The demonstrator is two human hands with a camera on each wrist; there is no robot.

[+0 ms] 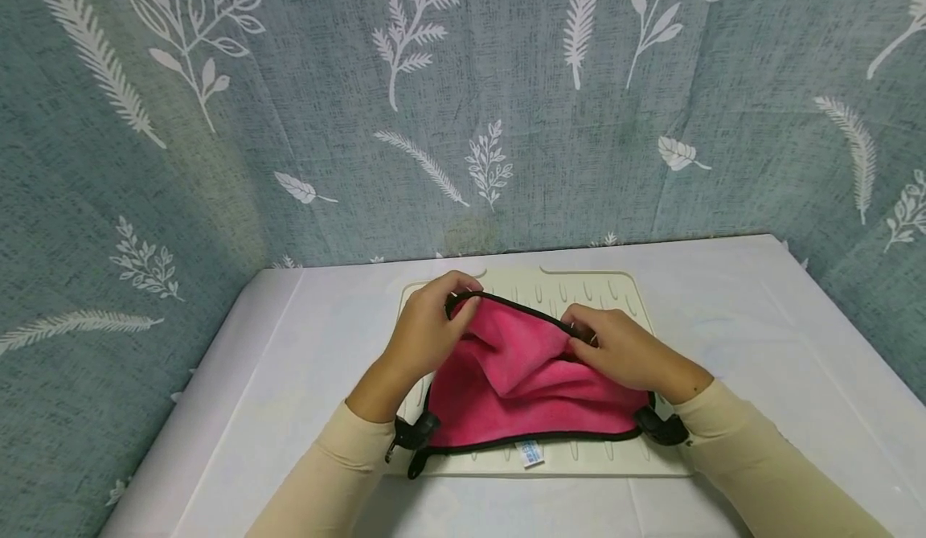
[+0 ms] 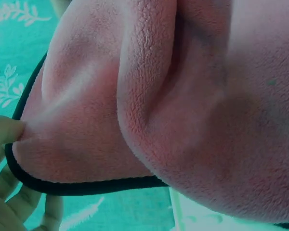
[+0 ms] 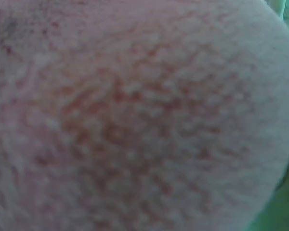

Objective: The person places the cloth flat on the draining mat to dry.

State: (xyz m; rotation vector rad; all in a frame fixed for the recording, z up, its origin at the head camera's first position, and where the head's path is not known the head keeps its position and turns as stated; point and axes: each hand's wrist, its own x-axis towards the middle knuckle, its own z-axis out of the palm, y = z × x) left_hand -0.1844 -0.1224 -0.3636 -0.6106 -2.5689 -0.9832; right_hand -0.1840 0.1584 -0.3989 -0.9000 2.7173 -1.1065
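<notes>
A pink fleecy cloth (image 1: 499, 409) with black edging lies over a cream ribbed board (image 1: 608, 462), its far edge lifted and its middle sagging in folds. At the upper left corner my left hand (image 1: 430, 321) pinches the cloth between thumb and fingers. My right hand (image 1: 622, 345) pinches the same black edge farther right. In the left wrist view, fingertips grip the corner of the cloth (image 2: 86, 154). Cloth (image 3: 144, 115) fills nearly all of the blurred right wrist view, hiding the right fingers there. A small white and blue label (image 1: 530, 453) sticks out from the near edge.
The board rests on a table covered in white (image 1: 289, 377), which extends to both sides. Behind and to the left hangs blue-grey fabric (image 1: 325, 120) with white leaf prints. Dark straps with wrist cameras (image 1: 415, 432) sit at both wrists, close to the cloth.
</notes>
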